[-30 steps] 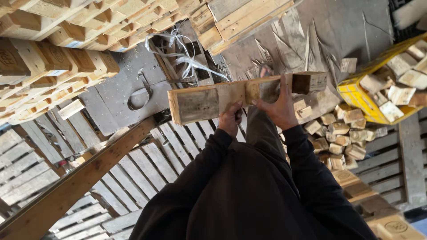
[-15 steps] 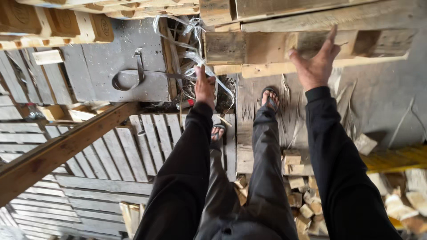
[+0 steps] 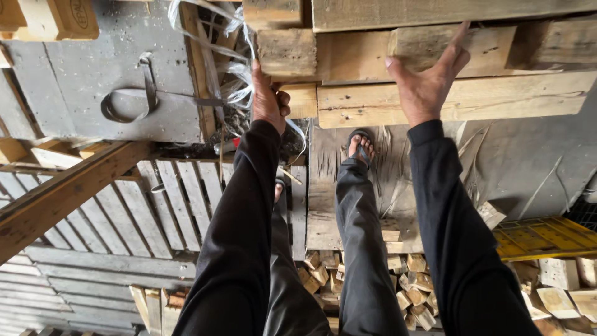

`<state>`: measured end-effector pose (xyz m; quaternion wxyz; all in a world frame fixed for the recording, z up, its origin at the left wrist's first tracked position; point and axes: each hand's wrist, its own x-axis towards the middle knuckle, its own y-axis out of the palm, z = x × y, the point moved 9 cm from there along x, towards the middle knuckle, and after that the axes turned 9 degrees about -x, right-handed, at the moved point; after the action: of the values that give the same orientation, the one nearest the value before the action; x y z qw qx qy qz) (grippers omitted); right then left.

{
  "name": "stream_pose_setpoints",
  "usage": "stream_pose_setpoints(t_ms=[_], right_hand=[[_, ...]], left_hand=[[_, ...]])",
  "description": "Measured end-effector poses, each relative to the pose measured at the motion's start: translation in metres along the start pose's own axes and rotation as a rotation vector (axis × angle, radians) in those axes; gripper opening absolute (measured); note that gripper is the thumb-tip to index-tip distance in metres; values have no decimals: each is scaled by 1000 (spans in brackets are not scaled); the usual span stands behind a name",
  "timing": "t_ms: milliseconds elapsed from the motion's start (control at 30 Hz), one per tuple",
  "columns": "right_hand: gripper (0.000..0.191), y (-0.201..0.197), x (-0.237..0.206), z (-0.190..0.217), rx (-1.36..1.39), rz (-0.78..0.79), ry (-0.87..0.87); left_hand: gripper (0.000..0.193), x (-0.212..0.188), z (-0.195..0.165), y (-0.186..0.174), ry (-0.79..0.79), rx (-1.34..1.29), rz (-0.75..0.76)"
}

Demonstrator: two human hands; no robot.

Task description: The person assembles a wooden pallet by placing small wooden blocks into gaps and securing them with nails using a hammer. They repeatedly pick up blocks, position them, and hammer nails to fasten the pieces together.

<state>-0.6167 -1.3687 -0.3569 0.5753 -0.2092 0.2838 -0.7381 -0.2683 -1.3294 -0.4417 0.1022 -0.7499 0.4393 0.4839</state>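
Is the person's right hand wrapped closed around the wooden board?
No, the right hand lies flat with fingers spread against the long pale wooden board, not curled round it.

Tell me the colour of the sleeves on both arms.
Black, on both sleeves, shown in the head view.

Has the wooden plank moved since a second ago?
Yes. The wooden plank, held by both hands, now lies against the stacked pallets, no longer held up above the legs.
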Motion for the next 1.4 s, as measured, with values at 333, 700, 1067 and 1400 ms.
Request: stream_pose_setpoints(t_ms=[333,700,1067,1400], right_hand=[[134,-14,-17,-29,-62,39,103],[42,-128,-244,91,505,66,425],[26,-233,-640,289,300,-625,710],[32,-197,-911,353,478,-1157,1163]], left_hand=[[50,-42,0,-23,130,88,-383],[22,-320,172,84,-948,-379,382],[43,-608,158,-117,-1133,950,768],[24,-719,234,-289,-169,1853,2118]])
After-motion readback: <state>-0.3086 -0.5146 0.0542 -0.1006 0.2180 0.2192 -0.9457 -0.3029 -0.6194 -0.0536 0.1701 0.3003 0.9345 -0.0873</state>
